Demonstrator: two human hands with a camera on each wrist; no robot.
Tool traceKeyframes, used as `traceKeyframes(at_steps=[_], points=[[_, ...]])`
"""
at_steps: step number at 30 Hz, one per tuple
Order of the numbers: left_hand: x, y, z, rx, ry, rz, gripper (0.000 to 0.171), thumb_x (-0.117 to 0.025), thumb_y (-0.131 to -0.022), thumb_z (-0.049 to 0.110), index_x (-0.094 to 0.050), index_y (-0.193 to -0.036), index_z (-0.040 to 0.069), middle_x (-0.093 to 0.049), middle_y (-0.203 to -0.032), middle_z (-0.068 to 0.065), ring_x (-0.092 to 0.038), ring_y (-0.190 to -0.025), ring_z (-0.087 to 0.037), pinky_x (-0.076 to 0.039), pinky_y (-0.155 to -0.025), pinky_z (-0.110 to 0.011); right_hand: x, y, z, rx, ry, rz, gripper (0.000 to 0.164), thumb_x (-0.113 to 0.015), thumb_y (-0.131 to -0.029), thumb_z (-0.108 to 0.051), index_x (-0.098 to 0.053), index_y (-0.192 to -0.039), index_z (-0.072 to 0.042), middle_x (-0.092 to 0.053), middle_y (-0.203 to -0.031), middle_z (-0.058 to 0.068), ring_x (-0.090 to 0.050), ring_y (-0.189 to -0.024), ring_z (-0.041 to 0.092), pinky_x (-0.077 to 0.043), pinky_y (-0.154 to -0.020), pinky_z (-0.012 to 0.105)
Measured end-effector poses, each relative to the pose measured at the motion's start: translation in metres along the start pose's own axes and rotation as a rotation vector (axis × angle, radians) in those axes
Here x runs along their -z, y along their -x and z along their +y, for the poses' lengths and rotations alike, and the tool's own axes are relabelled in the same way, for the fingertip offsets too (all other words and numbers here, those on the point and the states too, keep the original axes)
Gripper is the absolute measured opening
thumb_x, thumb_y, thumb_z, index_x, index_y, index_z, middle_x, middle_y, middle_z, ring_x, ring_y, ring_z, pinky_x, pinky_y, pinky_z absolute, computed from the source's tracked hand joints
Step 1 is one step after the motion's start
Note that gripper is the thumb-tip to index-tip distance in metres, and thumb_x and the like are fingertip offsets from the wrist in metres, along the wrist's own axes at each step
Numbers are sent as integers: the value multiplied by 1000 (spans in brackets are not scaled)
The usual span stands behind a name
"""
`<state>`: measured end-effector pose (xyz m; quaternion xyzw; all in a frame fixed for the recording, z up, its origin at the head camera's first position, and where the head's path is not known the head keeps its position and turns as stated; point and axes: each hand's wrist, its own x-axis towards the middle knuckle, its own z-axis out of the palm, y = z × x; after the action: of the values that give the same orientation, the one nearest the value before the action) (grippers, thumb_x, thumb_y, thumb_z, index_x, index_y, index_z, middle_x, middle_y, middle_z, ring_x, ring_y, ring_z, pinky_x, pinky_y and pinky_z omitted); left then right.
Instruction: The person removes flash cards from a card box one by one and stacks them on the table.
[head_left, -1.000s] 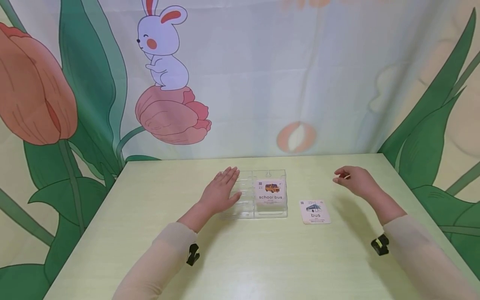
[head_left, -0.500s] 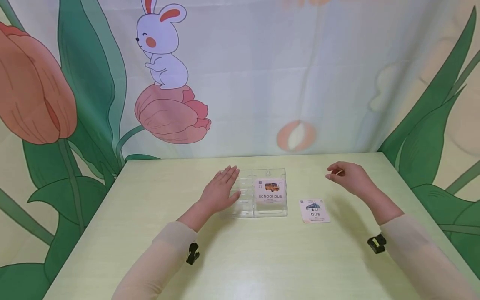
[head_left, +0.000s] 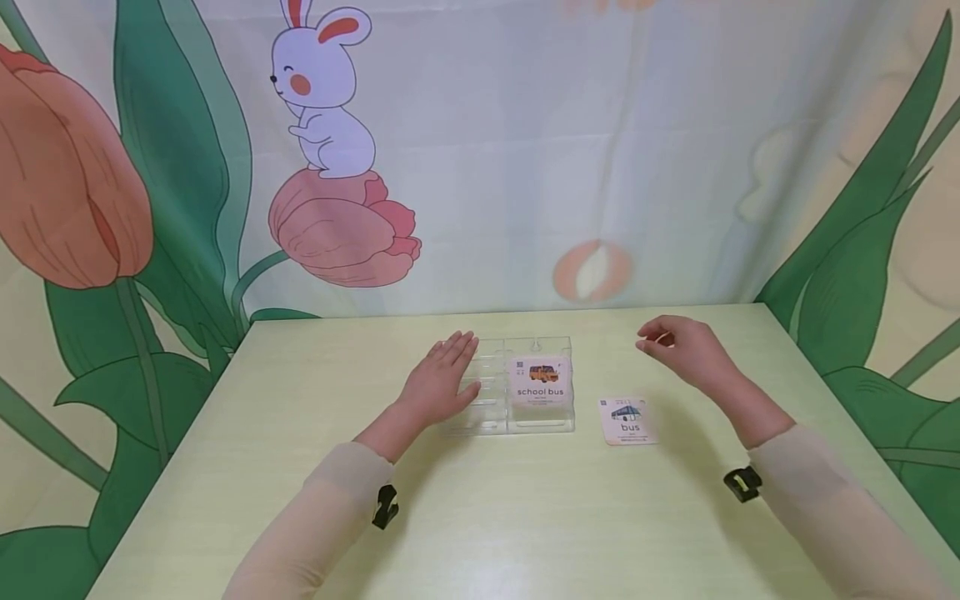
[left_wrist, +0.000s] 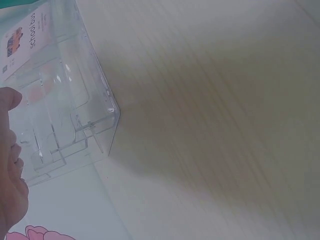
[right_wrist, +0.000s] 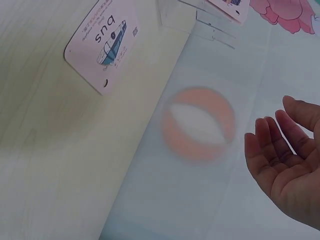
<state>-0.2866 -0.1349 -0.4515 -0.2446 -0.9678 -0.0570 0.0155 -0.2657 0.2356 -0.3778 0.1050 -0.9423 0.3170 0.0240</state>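
A clear plastic card rack (head_left: 491, 429) with stepped slots sits on the table in the head view. My left hand (head_left: 442, 383) lies with straight fingers over its left half, hiding part of it. In the rack's right half stands a school bus card (head_left: 540, 383), seen too in the left wrist view (left_wrist: 30, 37). To the right of the rack a bus card (head_left: 628, 422) lies face up. Past that card's upper right my right hand (head_left: 690, 348) hovers, fingers loosely curved and holding nothing; the right wrist view shows its bare palm (right_wrist: 295, 185).
The pale wooden table (head_left: 540, 517) ends at the back against a curtain (head_left: 487, 233) printed with a rabbit and tulips. Black wrist straps (head_left: 742, 483) hang below both sleeves.
My right hand has drifted left and slightly away from me, closer to the bus card and rack. The left hand, rack and cards have stayed in place.
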Motion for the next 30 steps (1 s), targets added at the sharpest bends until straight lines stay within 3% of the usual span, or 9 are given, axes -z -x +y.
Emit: traceKeyframes(at_steps=[5,17,30], points=[[0,0,0,2,-11,-1,73,-50,-105,38,-26,-161,0,-26,-170,-16,-22,-160,-33,-21,-133,-47,-6,-1,-7,29,-14,32,25,-65,-99,-13,-69,-115,6,-72,-106,23,-66,-97,35,-58,-76,37],[0,0,0,3,-13,6,72,-51,-104,38,-27,-161,0,-27,-170,-16,-23,-160,-33,-22,-133,-47,-19,-5,-22,34,-27,-5,27,-66,-99,-16,-69,-118,4,-72,-109,22,-66,-100,34,-58,-82,41],[0,0,1,8,4,13,72,-52,-104,36,-28,-161,0,-27,-170,-16,-23,-160,-32,-21,-133,-46,-37,-8,-24,59,-64,-21,23,-66,-98,-12,-69,-114,4,-73,-104,20,-67,-97,31,-54,-77,33]])
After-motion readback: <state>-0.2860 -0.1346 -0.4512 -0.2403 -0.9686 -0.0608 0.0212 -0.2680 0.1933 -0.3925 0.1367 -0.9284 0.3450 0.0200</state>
